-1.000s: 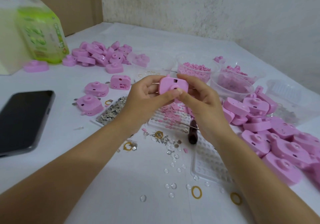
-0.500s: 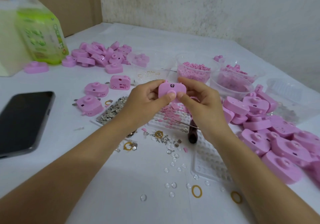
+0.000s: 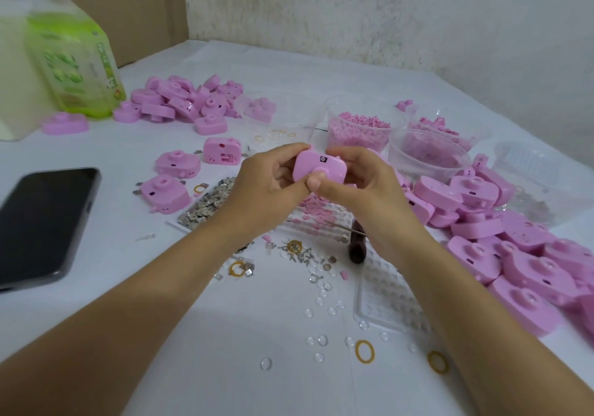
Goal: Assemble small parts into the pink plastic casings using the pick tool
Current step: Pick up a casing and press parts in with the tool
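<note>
Above the white worktop (image 3: 225,335), the left hand (image 3: 263,187) and right hand (image 3: 363,190) pinched one pink casing (image 3: 318,166), its long side level, fingers (image 3: 283,153) curled round both ends. The pick tool (image 3: 356,250) lay untouched below the casing, nearer the right hand.

Person under observation: two forearms and two hands in view, nothing further of the body. Left forearm (image 3: 135,319) and right forearm (image 3: 475,312): bare along their whole visible length, down to the lower frame edge, smooth, broadened toward the bottom corners by the wide-angle lens. Left hand (image 3: 266,184) and right hand (image 3: 366,190): bare. Fingers (image 3: 353,157) slender, with faint knuckle creases. One thumbnail (image 3: 313,185) shows at centre; it appears short and plain, though the picture is too soft to confirm
</note>
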